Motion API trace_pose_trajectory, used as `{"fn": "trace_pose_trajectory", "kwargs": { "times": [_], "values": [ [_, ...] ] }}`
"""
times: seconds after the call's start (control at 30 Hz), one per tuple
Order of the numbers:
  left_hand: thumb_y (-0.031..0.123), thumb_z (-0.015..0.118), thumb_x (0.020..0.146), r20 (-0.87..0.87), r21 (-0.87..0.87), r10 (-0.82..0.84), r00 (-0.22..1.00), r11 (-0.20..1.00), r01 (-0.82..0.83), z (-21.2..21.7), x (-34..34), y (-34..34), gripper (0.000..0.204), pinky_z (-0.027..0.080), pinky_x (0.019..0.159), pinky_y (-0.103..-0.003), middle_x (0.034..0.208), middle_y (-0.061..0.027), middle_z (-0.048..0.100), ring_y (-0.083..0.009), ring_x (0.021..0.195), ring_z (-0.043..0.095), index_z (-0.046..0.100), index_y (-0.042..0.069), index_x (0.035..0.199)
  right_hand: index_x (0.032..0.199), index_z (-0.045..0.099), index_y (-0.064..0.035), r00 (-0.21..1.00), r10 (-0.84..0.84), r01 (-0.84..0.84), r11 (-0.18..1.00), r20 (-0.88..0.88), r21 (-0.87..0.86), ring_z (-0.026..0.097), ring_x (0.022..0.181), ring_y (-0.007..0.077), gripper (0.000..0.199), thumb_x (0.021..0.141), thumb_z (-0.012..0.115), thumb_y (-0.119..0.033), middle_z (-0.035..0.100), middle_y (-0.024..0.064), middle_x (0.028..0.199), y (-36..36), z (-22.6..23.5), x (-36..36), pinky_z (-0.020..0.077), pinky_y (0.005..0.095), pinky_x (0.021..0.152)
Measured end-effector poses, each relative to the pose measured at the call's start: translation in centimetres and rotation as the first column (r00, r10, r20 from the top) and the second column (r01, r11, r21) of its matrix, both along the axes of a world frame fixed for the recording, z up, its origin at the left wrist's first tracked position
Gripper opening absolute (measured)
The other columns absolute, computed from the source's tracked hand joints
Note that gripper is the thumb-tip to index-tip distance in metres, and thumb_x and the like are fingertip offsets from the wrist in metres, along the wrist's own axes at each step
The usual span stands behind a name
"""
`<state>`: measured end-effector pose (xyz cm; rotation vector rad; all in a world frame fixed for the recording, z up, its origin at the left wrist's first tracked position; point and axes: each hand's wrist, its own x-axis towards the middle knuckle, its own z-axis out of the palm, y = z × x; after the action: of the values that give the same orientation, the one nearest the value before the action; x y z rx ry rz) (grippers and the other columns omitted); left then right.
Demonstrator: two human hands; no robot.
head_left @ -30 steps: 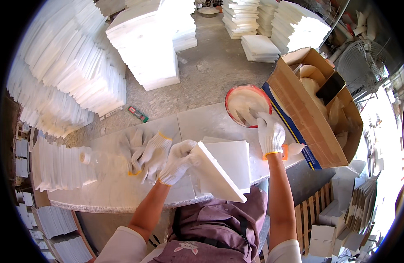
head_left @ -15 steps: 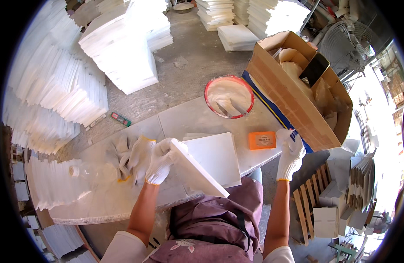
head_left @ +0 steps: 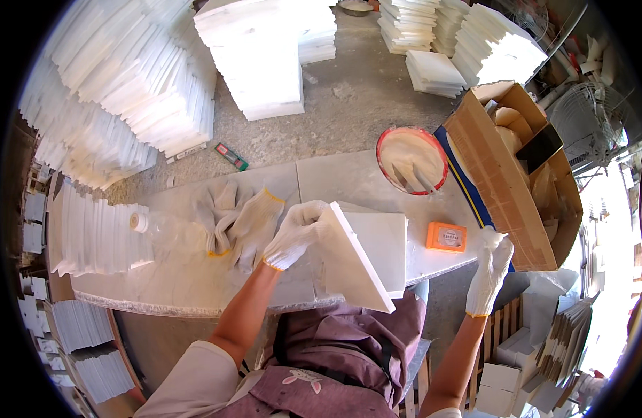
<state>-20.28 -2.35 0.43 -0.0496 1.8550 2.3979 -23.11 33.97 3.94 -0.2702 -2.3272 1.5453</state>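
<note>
My left hand, in a white knit glove, grips the upper edge of a white stone-like tile. The tile is tilted on edge, its lower corner over the table's front edge. Behind it, more white tiles lie flat on the table. My right hand, also gloved, is closed in front of the cardboard box; its fingertips look pinched, and what they hold is too small to make out. Between the hands sits a small orange box. Left of my left hand lie loose knit gloves.
A red-rimmed tub of pale paste with scraper blades stands on the table. At right is an open cardboard box with a dark phone. A clear bottle lies near stacked tiles. Tall tile stacks stand beyond.
The view has swung, so the scene sits further right. My left hand still holds the tilted tile. My right hand remains closed beside the cardboard box.
</note>
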Motion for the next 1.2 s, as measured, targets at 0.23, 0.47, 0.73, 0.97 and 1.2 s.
{"fn": "trace_pose_trajectory", "kwargs": {
  "times": [0.23,0.47,0.73,0.97,1.2],
  "values": [
    [0.026,0.069,0.078,0.025,0.003,-0.016,1.000,1.000,0.016,1.9,-0.1,0.7,0.029,0.049,0.074,-0.025,0.090,-0.0025,0.069,-0.0091,0.083,0.061,0.069,0.002,0.094,0.137,0.052,-0.0022,0.802,0.597,-0.594,0.792,-0.028,-0.142,0.057,0.116,0.0204,0.057,0.095,0.064,-0.039,0.059,0.0128,0.132,-6.9,6.6,-0.2,0.0467,0.0352,0.098],
    [0.024,0.069,0.080,-0.002,0.034,-0.046,0.999,0.998,0.046,2.0,0.0,0.6,0.027,0.047,0.074,-0.024,0.088,0.0016,0.065,-0.0060,0.083,0.056,0.067,0.002,0.095,0.123,0.064,-0.0006,0.595,0.802,-0.781,0.594,0.060,-0.192,0.061,0.112,0.0211,0.048,0.090,0.068,-0.036,0.065,0.0136,0.123,-9.5,9.7,-2.7,0.0462,0.0345,0.098],
    [0.022,0.070,0.081,0.003,0.055,-0.062,0.998,0.997,0.062,1.2,-0.1,0.5,0.030,0.047,0.077,-0.024,0.092,0.0027,0.064,-0.0053,0.088,0.056,0.068,0.000,0.101,0.117,0.068,-0.0010,0.574,0.818,-0.819,0.574,0.046,0.017,0.062,0.103,0.0201,0.037,0.093,0.060,-0.029,0.068,0.0134,0.114,-12.1,10.2,-3.8,0.0459,0.0324,0.095],
    [0.020,0.071,0.081,0.017,0.083,-0.075,0.997,0.994,0.074,1.4,-0.1,0.5,0.029,0.046,0.080,-0.024,0.095,0.0024,0.064,-0.0059,0.090,0.056,0.069,0.000,0.102,0.116,0.069,-0.0012,0.589,0.803,-0.806,0.591,0.085,0.003,0.062,0.095,0.0138,0.040,0.094,0.061,-0.034,0.071,0.0094,0.104,-12.9,10.9,-3.7,0.0471,0.0282,0.091],
    [0.017,0.067,0.081,-0.018,0.068,-0.072,0.997,0.995,0.073,1.0,-0.2,0.4,0.031,0.049,0.081,-0.026,0.096,-0.0012,0.068,-0.0079,0.089,0.060,0.068,-0.001,0.106,0.116,0.069,-0.0009,0.591,0.799,-0.804,0.595,0.106,0.002,0.061,0.091,0.0096,0.037,0.094,0.063,-0.031,0.071,0.0078,0.103,-13.3,10.9,-3.9,0.0485,0.0261,0.087]
  ]
}}
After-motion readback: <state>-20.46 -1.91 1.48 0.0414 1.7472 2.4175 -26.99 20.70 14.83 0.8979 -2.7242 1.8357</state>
